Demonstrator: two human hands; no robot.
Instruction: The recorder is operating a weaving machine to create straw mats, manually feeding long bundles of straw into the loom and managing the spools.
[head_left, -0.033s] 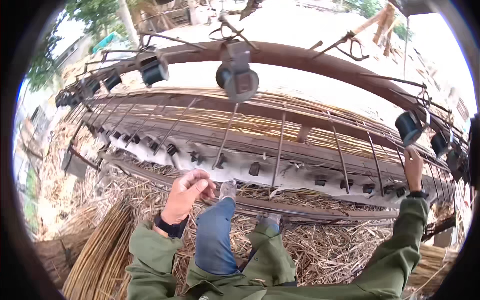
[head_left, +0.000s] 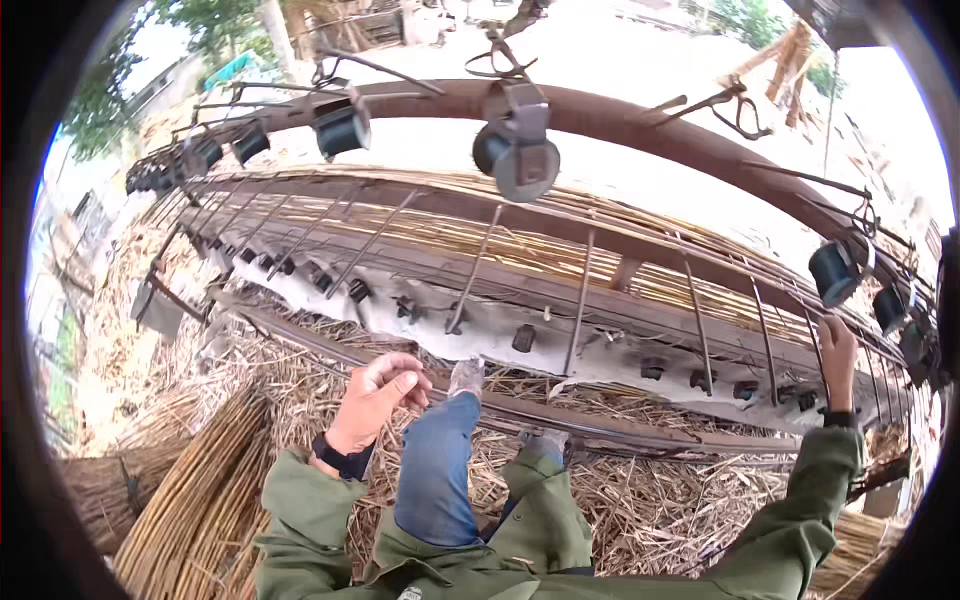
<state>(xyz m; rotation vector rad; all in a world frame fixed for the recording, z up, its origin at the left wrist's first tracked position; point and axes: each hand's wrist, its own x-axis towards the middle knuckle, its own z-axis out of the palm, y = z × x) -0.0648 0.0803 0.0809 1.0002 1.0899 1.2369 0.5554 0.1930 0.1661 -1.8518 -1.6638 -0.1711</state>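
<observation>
My left hand (head_left: 378,400) hovers in front of the long loom-like frame, its fingers loosely bent, the thumb apart from them and nothing seen between. At the frame's right end, my right hand (head_left: 838,360) reaches up to the long rail (head_left: 745,265), fingers together and bent at its edge. What they hold, if anything, is hidden. Just above them hangs a dark spool (head_left: 835,275). A larger spool (head_left: 518,160) hangs from the curved brown beam (head_left: 620,122) near the middle. Thin reeds (head_left: 410,230) lie lengthwise in the frame behind upright metal rods (head_left: 580,300).
A white strip (head_left: 480,345) with several dark fittings runs along the frame's near side. Below it is a metal bar (head_left: 640,430). Loose straw (head_left: 660,500) covers the ground. A reed bundle (head_left: 195,480) lies at the lower left, beside a log-like bundle (head_left: 110,490).
The view has shifted slightly, so the frame sits a little farther right. My right fingertips have moved down from the spool's underside to the rail. My left hand keeps its pose.
</observation>
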